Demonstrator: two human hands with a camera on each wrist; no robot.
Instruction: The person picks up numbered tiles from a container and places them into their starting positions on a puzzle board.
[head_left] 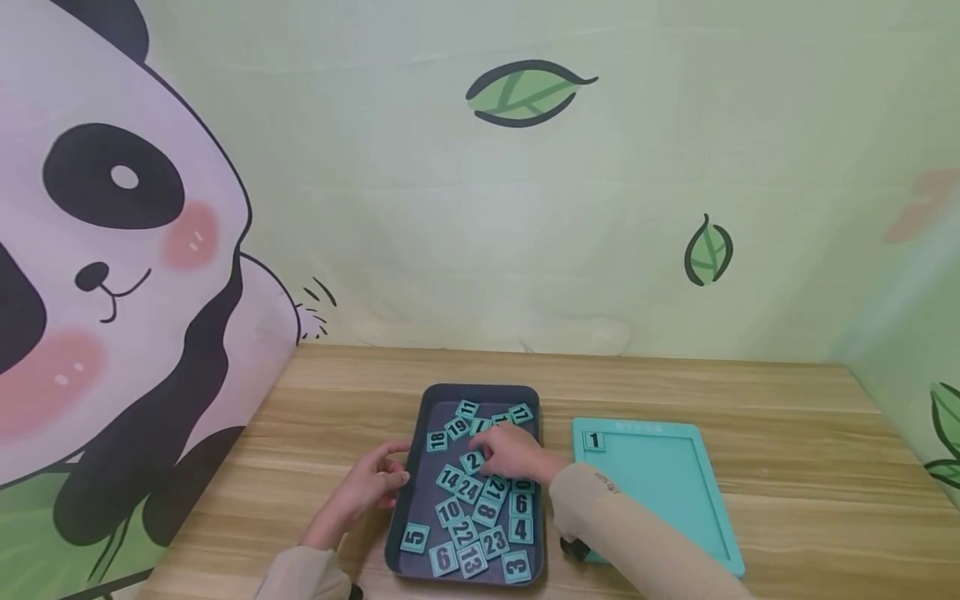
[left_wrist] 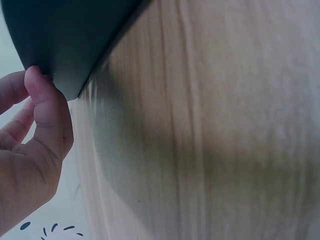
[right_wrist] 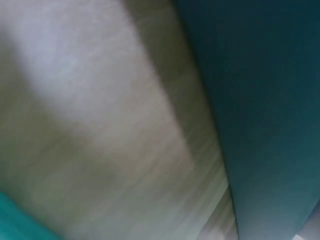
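A dark rectangular tray (head_left: 442, 418) stands on the wooden table, holding several teal number tiles, loosely scattered. My right hand (head_left: 517, 454) reaches into its upper middle. The thumb and index finger pinch the tile marked 2 (head_left: 472, 461) at its edges. On the tray's outer left side, my left hand (head_left: 371, 479) touches the wall with thumb and index fingertips, its fingers relaxed. The left wrist view shows that thumb (left_wrist: 42, 87) against the tray's wall (left_wrist: 65, 40). The right wrist view has the tray's side (right_wrist: 260, 100), but no fingers.
Right of the tray lies a teal frame board (head_left: 660, 483) with a tile marked 1 (head_left: 594, 441) in its top left corner. The right forearm crosses over the board's lower left. A wall sheet with a panda (head_left: 112, 275) and leaves borders the wooden table (head_left: 787, 433).
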